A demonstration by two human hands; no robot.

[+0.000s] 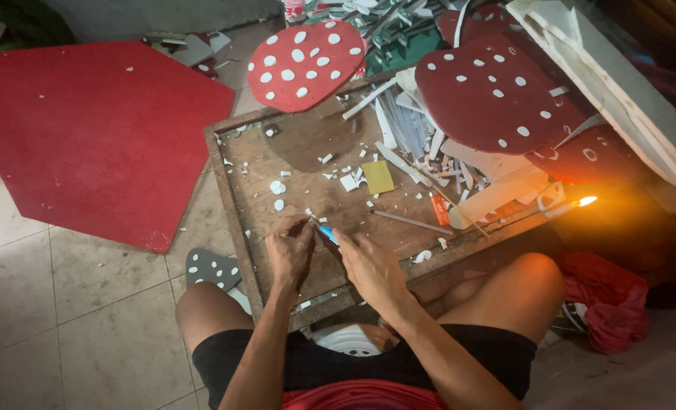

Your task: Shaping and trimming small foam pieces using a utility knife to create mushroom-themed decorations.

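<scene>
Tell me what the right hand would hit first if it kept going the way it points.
Probably the blue tool it already touches, then the left hand just beyond it. Depth is hard to judge.

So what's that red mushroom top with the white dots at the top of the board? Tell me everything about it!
The red mushroom cap is a flat cut-out, rounded on top and narrower at the bottom, and looks like painted foam or board. Round white dots of differing sizes are scattered over its bright red face. It lies face up, tilted, overlapping the far edge of the wooden board, with white scrap strips beside it. No hand touches it.
</scene>
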